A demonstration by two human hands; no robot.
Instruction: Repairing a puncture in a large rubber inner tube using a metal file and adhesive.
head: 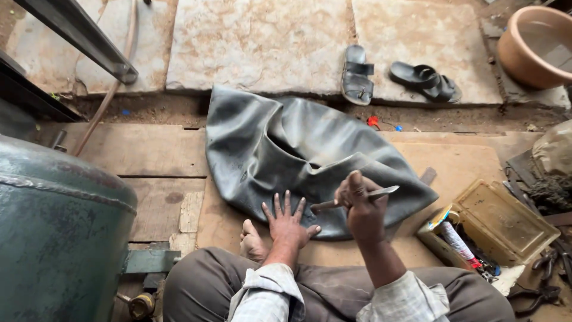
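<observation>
Wooden floor boards (149,155) carry a grey rubber tube (298,149). Left hand (288,222) presses spread on its near edge; right hand (363,209) pinches a metal tool (357,198) lying left-right, tip pointing right.

Crumpled grey inner tube (298,155) (flat on boards)

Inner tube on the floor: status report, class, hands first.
Left hand flat on the black inner tube, fingers spread. Right hand grips a metal file above it. Nothing in the way.
</observation>
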